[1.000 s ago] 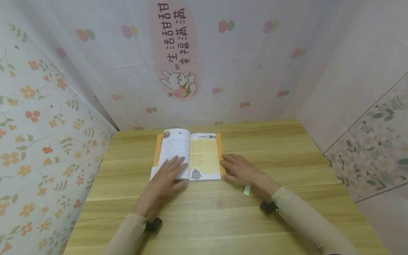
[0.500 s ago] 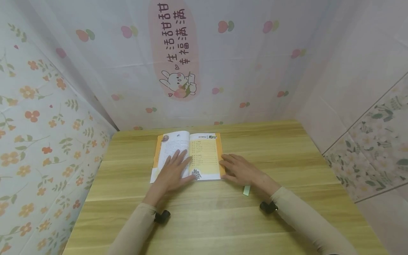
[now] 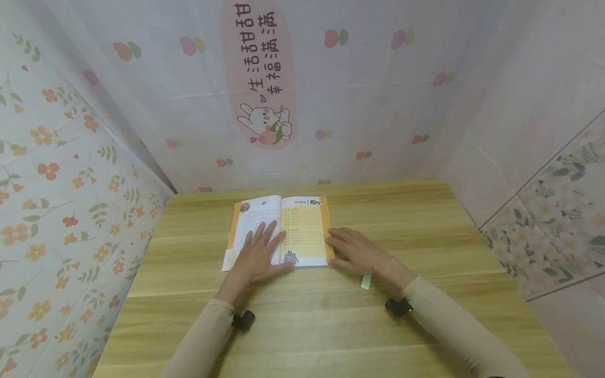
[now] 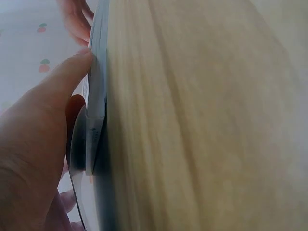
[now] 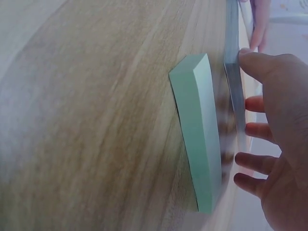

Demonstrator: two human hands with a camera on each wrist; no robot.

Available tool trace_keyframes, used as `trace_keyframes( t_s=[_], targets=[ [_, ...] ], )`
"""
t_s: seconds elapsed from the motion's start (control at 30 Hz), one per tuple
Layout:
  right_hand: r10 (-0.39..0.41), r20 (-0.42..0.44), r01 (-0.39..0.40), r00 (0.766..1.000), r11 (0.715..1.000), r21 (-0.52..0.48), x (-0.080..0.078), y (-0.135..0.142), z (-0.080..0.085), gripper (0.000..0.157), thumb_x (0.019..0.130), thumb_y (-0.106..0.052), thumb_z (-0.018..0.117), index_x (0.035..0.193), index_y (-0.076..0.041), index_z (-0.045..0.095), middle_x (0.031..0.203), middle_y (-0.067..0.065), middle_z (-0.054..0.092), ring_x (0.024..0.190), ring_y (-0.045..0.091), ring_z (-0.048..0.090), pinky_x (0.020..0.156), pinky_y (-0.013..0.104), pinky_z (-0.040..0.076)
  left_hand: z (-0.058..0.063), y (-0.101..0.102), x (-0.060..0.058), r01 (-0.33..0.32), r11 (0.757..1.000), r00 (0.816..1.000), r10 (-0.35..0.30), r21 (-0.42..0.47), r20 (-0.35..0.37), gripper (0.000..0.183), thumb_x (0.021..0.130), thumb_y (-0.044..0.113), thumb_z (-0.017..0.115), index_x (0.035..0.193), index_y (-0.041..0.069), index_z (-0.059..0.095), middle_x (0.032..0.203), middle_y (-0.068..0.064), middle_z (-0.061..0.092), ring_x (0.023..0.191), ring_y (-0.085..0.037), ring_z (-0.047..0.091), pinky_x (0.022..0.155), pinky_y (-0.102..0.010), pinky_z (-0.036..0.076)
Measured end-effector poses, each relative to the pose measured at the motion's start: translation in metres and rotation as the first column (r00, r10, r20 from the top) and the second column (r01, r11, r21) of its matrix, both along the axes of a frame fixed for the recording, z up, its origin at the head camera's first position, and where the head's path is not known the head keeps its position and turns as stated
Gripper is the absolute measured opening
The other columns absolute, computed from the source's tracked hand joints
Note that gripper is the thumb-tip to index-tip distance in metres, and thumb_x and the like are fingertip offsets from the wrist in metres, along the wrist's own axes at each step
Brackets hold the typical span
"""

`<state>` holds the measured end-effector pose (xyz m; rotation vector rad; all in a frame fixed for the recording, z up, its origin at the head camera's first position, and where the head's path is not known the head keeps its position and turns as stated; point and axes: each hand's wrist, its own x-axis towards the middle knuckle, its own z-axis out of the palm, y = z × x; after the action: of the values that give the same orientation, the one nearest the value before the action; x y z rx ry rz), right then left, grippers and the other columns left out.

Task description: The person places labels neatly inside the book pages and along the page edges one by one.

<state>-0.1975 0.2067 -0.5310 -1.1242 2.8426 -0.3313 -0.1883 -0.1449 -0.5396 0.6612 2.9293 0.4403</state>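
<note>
An open book [image 3: 304,226] with orange cover edges lies on the table, a page of text on its left side and a yellow contents list on its right. My left hand [image 3: 255,257] rests spread over the lower left page, fingers pointing away from me. Its thumb reaches across the fold to the bottom edge of the right page, as the left wrist view also shows along the book's page edges [image 4: 98,62]. At the book's right edge, my right hand [image 3: 354,252] touches the cover with fairly straight fingertips. Close by, a pale green oblong block [image 5: 197,130] sits partly hidden beneath the right wrist.
The wood-grain table [image 3: 312,325] ends at a patterned back curtain [image 3: 387,105] just behind the book. A flowered curtain [image 3: 71,199] borders the left side, and pale sheeting [image 3: 510,173] the right.
My left hand has slid right and slightly away from me, its thumb now over the fold. The raised left page lies lower and flatter. My right hand has stayed put.
</note>
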Motion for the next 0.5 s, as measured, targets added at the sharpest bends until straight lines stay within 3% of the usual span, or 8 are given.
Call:
trace_keyframes(
  t_s=[0.5],
  targets=[
    [0.011,-0.016,-0.011,1.000,1.000,0.007,0.0009,0.0017,0.0050,0.066,0.113,-0.048,0.066,0.159,-0.002,0.061,0.172,0.025,0.052,0.160,0.054,0.048,0.133,0.069,0.041,-0.0035,0.0017,-0.0001,-0.022,1.000,1.000,0.022,0.000,-0.018,0.096,0.097,0.079,0.070,0.174,0.025,0.046,0.192,-0.014,0.016,0.177,-0.050,0.013,0.139,-0.079,0.016]
  ],
)
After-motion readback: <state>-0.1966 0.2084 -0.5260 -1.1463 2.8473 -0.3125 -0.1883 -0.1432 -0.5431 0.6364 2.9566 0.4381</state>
